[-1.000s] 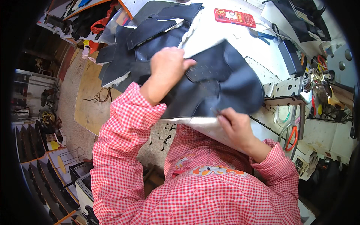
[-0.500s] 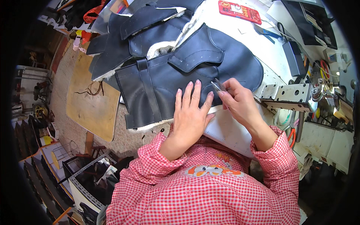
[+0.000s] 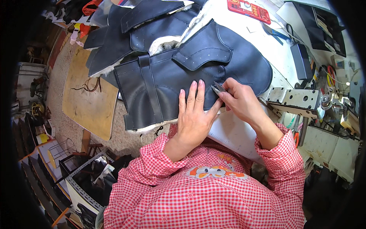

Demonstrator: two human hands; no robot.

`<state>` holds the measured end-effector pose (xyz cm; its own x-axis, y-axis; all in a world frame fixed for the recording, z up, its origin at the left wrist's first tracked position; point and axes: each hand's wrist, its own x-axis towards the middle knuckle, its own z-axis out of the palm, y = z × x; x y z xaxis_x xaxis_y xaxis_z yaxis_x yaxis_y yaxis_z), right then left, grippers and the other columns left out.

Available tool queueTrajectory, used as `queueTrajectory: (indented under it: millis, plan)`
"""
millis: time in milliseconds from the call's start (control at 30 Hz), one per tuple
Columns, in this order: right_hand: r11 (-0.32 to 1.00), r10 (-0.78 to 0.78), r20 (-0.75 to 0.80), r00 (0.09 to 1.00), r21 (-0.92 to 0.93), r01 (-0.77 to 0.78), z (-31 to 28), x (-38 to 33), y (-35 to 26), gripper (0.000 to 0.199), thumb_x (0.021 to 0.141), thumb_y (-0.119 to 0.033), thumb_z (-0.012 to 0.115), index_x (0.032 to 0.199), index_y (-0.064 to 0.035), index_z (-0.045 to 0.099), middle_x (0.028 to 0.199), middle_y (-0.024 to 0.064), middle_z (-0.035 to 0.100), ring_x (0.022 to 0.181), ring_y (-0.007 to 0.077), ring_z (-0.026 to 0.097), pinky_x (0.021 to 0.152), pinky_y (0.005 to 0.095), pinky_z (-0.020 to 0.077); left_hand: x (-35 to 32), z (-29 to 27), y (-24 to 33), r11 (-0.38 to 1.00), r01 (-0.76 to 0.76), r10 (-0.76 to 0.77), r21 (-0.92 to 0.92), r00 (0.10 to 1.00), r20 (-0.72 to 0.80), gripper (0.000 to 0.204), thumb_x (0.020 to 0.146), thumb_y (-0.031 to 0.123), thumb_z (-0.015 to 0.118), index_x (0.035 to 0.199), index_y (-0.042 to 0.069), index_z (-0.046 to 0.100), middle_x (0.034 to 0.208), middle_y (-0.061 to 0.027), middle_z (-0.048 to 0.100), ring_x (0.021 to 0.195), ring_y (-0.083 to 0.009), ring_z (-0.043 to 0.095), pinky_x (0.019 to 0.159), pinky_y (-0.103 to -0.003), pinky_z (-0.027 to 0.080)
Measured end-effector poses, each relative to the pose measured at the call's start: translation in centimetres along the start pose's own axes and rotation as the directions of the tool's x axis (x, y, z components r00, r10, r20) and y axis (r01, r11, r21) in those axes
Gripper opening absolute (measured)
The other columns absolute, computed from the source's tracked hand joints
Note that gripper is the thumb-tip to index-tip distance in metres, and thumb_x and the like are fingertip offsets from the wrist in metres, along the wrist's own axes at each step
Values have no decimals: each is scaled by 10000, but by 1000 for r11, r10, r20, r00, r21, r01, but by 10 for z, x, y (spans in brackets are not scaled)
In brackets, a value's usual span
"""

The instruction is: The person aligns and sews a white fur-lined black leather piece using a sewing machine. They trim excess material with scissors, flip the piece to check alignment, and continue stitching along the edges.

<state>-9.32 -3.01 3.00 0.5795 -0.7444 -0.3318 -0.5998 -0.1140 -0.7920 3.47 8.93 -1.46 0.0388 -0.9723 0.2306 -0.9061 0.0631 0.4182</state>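
A black leather piece [image 3: 167, 84] with pale fleece along its edge lies across the white work table [image 3: 284, 63]. A strap [image 3: 148, 89] runs over its left part, and a shaped flap [image 3: 204, 47] lies over its upper middle. My left hand [image 3: 193, 124] rests flat on the lower edge of the leather, fingers stretched out, holding nothing. My right hand [image 3: 242, 101] pinches small pointed metal thread snips [image 3: 218, 88]. Their tips sit at the leather's surface, just right of my left fingers. My left thumb is close to the right fingertips.
More black fleece-lined pieces [image 3: 110, 45] are piled at the upper left. A red card-like case [image 3: 249, 10] lies at the back, with a black power adapter [image 3: 301, 61] to the right. Nearer stands a metal machine arm [image 3: 293, 100]. A brown board [image 3: 89, 103] is at left.
My right hand has shifted slightly left, bringing the snips down closer to the leather and my left thumb. My left hand stays flat; the view has moved a little.
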Motion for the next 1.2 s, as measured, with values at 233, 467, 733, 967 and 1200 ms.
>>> queueTrajectory:
  millis: [233, 467, 733, 967, 1200]
  plan:
    - [994, -2, -35, 999, 106, 6, 2, -4, 6, 176, 895, -151, 625, 897, 12, 559, 612, 127, 598, 538, 206, 605, 524, 333, 458, 0, 0, 0, 1000, -6, 6, -4, 1000, -14, 518, 755, 251, 742, 1257, 273, 620, 1483, -270, 305, 1372, -424, 303, 1077, -613, 237]
    - [996, -5, 13, 1000, 88, 4, -1, -2, 6, 164, 906, -139, 616, 905, 14, 557, 609, 117, 594, 529, 178, 590, 515, 312, 449, 1, -1, 1, 1000, -3, 3, -2, 1000, -15, 523, 749, 250, 746, 1257, 267, 620, 1473, -272, 321, 1364, -425, 316, 1075, -610, 246]
    - [961, 16, -49, 999, 277, -2, 3, -2, 6, 114, 935, -102, 602, 918, 4, 563, 651, 0, 546, 561, 58, 494, 502, 227, 408, 1, -1, 1, 1000, -6, 6, 9, 1000, -21, 487, 761, 268, 739, 1235, 255, 628, 1467, -264, 337, 1375, -411, 309, 1084, -603, 246]
    - [984, 64, 6, 998, 168, -64, -4, -4, 5, 158, 916, -132, 605, 903, 19, 564, 587, 74, 561, 526, 114, 551, 511, 283, 444, 1, -7, 2, 1000, -19, 18, -24, 999, -34, 436, 767, 244, 733, 1190, 199, 641, 1425, -242, 397, 1328, -405, 368, 1072, -578, 280]
    - [992, 49, -11, 999, 119, -48, -4, -2, 3, 162, 911, -133, 614, 891, 19, 561, 583, 84, 571, 523, 122, 570, 501, 290, 443, 36, -17, -4, 983, 110, -130, -147, 983, -127, 265, 772, 134, 702, 1008, 57, 608, 1036, -114, 573, 983, -309, 549, 812, -417, 443]
